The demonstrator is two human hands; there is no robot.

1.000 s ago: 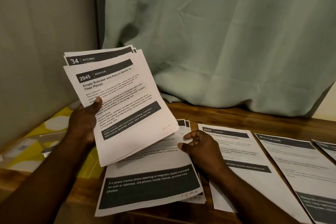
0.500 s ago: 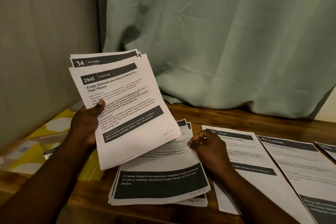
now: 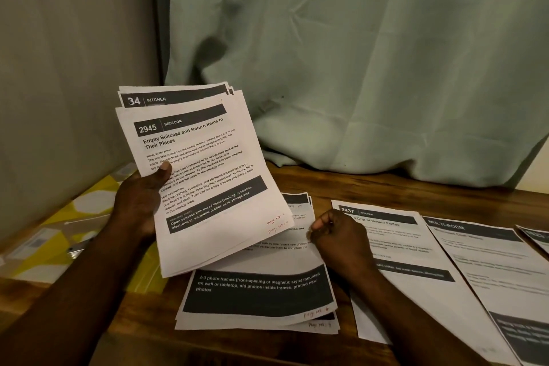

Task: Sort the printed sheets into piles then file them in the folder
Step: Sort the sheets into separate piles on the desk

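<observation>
**A:** Where are the printed sheets?

**B:** The left grip [image 3: 139, 202] holds a fanned stack [image 3: 208, 187] raised off the surface [image 3: 386, 187]. Its thumb presses on the front page, headed "2945 BEDROOM", and a "34 KITCHEN" page peeks out behind.

**A:** And the right grip?

**B:** The right grip [image 3: 335, 238] is curled narrow. It pinches the right edge of the top sheet [image 3: 267, 261] of a pile [image 3: 255, 297] lying at 5 o'clock from the stack. That sheet bows.

**A:** What else is there?

**B:** At 3 o'clock from the pile a "2437 KITCHEN" sheet [image 3: 416, 294] and a "MULTI-ROOM" sheet [image 3: 481, 261] lie flat, side by side. At 9 o'clock lies a yellow patterned item [image 3: 59, 241]. A green curtain [image 3: 356, 68] hangs at 12.
</observation>
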